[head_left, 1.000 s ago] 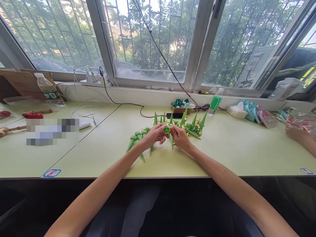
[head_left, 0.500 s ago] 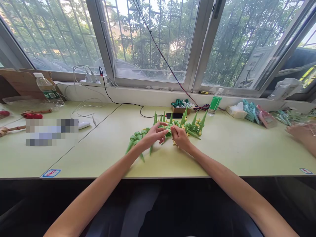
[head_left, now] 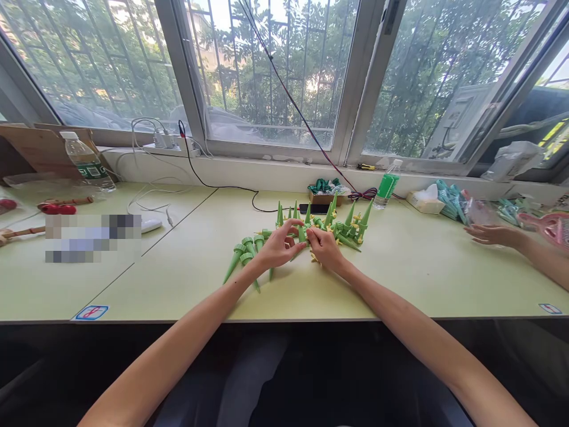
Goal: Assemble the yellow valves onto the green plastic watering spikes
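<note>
Near the middle of the table, my right hand [head_left: 326,247] is closed, its fingertips pinched on one end of a green plastic watering spike [head_left: 302,235]. My left hand [head_left: 279,244] is beside that spike, fingers curved and apart; whether a fingertip touches it I cannot tell. Several more green spikes with ribbed caps [head_left: 233,261] lie left of my left hand. Behind and right of my hands is a cluster of green spikes with yellow valves [head_left: 355,225], some standing point up. Small yellow pieces lie partly hidden under my right hand.
A black phone [head_left: 315,209] lies behind the spikes, before a small cardboard box [head_left: 326,198]. A green-labelled bottle [head_left: 387,185] stands at the back. Another person's hand [head_left: 493,235] is at the right, near bagged items. Cables [head_left: 151,204] and a water bottle [head_left: 89,163] are at left.
The held spike has turned between my hands, its side now facing me. My left fingers have shifted slightly. At right, another person's hand has reached further in, and a pink item has shifted right.
</note>
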Demonstrator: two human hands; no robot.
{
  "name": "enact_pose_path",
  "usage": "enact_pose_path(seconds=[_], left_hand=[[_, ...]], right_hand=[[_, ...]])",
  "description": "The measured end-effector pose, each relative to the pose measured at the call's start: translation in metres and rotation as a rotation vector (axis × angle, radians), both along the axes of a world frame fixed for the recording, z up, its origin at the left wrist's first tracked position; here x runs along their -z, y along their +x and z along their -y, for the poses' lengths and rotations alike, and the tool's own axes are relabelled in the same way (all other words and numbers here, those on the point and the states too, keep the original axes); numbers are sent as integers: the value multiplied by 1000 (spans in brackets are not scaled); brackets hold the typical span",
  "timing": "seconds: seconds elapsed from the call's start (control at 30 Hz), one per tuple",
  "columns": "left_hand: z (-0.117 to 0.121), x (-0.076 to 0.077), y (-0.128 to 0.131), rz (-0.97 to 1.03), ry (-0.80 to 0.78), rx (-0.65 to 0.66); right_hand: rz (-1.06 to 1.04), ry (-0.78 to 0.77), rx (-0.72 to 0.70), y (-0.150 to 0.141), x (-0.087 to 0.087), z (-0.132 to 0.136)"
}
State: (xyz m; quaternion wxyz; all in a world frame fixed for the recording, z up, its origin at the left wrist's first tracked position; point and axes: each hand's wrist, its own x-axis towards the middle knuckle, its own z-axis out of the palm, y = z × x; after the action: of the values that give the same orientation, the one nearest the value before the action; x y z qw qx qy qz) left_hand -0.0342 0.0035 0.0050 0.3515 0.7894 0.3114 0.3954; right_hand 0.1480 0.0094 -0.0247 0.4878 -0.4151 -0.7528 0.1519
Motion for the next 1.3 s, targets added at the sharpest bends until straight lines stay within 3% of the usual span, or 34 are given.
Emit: enact_pose_path(seconds=[0.47,0.97,1.3], left_hand=[[5,0,3,-84,170,-74],[5,-1,3,-26,72,-55],[-1,-2,0,71,-182,54]], right_hand=[[21,2,70,-2,-4,1],[-12,-6,78,-4,-2,0],[8,-7,42,-2,-1,0]])
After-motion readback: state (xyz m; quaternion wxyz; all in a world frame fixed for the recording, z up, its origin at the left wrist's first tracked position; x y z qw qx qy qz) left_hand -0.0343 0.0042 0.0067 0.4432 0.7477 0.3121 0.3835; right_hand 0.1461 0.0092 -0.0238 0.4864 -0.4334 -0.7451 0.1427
